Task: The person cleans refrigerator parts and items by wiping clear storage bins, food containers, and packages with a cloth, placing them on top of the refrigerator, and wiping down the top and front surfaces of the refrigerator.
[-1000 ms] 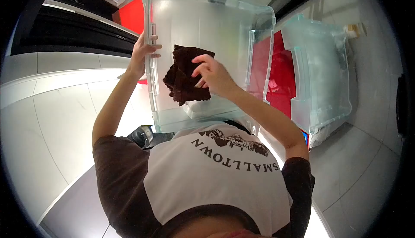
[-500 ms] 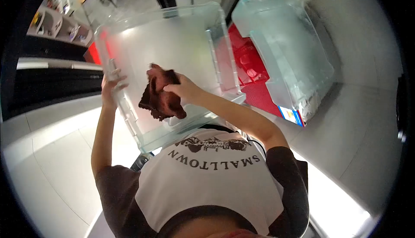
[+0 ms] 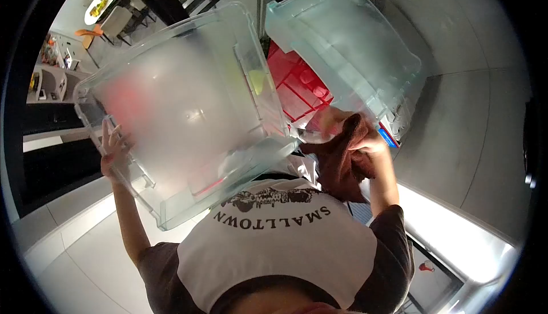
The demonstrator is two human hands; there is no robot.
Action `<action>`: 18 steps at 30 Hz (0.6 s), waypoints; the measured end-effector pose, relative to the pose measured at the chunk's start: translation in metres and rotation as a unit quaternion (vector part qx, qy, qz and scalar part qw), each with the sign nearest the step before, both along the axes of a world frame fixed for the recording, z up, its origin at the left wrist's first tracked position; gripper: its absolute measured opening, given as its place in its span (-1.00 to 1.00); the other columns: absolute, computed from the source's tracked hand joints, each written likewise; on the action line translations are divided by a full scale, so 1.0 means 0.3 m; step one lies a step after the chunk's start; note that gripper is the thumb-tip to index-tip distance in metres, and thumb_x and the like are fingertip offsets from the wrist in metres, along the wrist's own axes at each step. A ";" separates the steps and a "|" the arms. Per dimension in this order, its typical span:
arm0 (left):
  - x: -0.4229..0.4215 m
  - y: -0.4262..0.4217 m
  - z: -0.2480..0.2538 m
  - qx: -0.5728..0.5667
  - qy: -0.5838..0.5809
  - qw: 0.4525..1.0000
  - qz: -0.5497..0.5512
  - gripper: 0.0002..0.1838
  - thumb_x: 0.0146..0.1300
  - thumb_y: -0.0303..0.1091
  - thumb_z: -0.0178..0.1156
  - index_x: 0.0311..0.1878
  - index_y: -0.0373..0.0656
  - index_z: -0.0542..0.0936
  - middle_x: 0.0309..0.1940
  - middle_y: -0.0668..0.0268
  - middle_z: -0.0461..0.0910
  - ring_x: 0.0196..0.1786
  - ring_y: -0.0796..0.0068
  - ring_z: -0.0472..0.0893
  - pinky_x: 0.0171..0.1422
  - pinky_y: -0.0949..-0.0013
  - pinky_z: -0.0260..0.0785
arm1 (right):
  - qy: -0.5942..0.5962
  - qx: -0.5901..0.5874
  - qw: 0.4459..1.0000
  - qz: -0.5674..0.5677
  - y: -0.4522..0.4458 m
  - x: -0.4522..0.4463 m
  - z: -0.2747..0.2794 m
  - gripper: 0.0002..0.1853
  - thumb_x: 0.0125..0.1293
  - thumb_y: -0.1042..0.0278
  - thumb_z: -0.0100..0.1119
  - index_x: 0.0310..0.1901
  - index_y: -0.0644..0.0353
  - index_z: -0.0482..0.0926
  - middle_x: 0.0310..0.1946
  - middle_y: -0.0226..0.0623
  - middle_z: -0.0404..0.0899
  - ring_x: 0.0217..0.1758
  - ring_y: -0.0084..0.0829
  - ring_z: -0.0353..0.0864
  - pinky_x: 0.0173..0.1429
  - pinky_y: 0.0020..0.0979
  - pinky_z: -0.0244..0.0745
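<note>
A large clear plastic bin (image 3: pixel 182 114) is tilted in front of my chest. My left hand (image 3: pixel 116 151) is at its left side wall, fingers spread against the rim and thumb side partly seen through the plastic. To the right of the bin, my right hand (image 3: pixel 368 141) is closed on a brown cloth (image 3: pixel 345 163), which hangs bunched beneath the fingers. Part of the cloth lies near the bin's lower right corner. Beyond my right hand stands a second clear bin (image 3: pixel 348 46).
Red items (image 3: pixel 302 83) sit between the two bins. A small blue label (image 3: pixel 388 138) shows near the second bin's lower corner. At the upper left are a white table (image 3: pixel 105 0), chairs and shelves (image 3: pixel 54 83). Black frames run along the top.
My right hand has carried the brown cloth out of the front bin to its right. The front bin has tilted further and shifted left in view, and the view has turned.
</note>
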State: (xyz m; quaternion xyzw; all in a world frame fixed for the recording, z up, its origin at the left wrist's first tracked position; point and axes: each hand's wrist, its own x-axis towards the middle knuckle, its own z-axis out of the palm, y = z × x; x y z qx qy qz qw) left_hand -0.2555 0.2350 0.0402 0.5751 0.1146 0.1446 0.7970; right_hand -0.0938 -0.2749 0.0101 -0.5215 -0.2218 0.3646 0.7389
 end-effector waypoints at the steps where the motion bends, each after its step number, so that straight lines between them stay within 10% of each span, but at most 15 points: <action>1: 0.008 0.003 0.006 -0.013 -0.024 0.999 -0.021 0.01 -0.25 -0.15 0.14 0.27 -0.24 -0.16 0.03 0.04 0.27 -0.02 0.19 0.41 -0.04 0.19 0.37 | 0.156 -0.014 0.980 -0.121 -0.059 -0.068 -0.173 -0.44 -0.36 0.56 0.17 -0.13 0.35 0.39 -0.27 -0.18 0.47 -0.20 -0.32 0.44 -0.07 -0.41 0.33; 5: 0.046 0.014 0.090 0.020 0.010 0.999 -0.027 0.02 -0.27 -0.09 0.12 0.27 -0.27 -0.13 0.04 0.02 0.26 0.01 0.16 0.40 -0.01 0.24 0.37 | 0.269 0.192 0.917 -0.221 0.125 -0.109 -0.333 -0.55 -0.21 0.25 0.00 -0.22 0.32 0.41 -0.36 -0.12 0.47 -0.28 -0.22 0.43 -0.08 -0.30 0.34; 10: 0.084 0.063 0.143 0.056 0.010 0.996 -0.073 0.03 -0.26 -0.04 0.14 0.26 -0.28 -0.13 0.07 -0.01 0.21 0.04 0.16 0.37 0.00 0.24 0.34 | 0.363 0.172 0.889 -0.219 0.249 -0.156 -0.325 -0.57 -0.17 0.24 -0.02 -0.22 0.33 0.42 -0.31 -0.10 0.43 -0.23 -0.21 0.39 -0.05 -0.30 0.30; 18: 0.297 0.044 0.378 -0.074 -0.077 0.945 -0.309 -0.04 -0.13 -0.20 0.10 0.27 -0.24 -0.23 0.23 -0.11 -0.11 0.23 -0.06 0.07 0.24 -0.06 0.00 | 0.257 0.257 0.888 -0.282 0.130 -0.120 -0.087 -0.57 -0.09 0.22 -0.09 -0.19 0.34 0.40 -0.22 -0.07 0.33 -0.14 -0.18 0.29 0.01 -0.30 0.23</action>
